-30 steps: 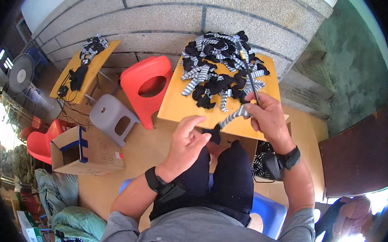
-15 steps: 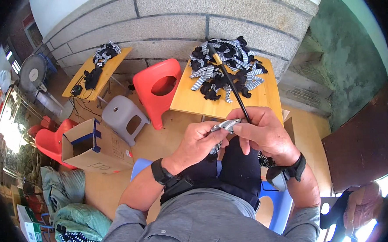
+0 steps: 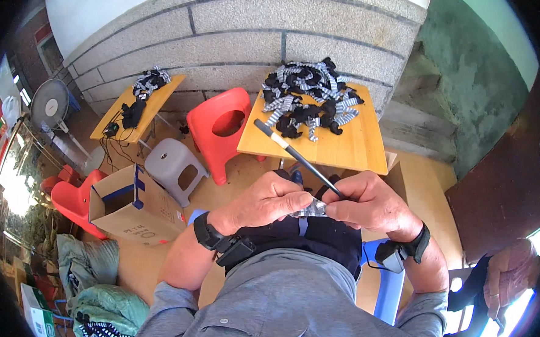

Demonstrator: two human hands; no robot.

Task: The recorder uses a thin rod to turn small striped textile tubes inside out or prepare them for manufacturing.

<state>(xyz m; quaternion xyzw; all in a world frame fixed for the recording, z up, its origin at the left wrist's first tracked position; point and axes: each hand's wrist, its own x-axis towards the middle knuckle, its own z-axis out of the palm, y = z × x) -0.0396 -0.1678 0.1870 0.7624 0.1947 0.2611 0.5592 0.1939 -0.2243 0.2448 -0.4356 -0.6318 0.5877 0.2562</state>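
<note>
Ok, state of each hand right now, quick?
Left hand: closed, pinching striped cloth.
Right hand: closed around the black rod, thumb at the cloth.

Pale cloth (image 3: 313, 209), mostly hidden by fingers (image 3: 293, 201) (lower end of rod (image 3: 295, 154), too)

the left forearm (image 3: 183, 252) and right forearm (image 3: 426, 263) angle inward from lower frame; left hand (image 3: 261, 203) and right hand (image 3: 372, 204) nearly meet below centre, thumbs (image 3: 295, 201) pointing together, fingers (image 3: 355, 185) curled.
</note>
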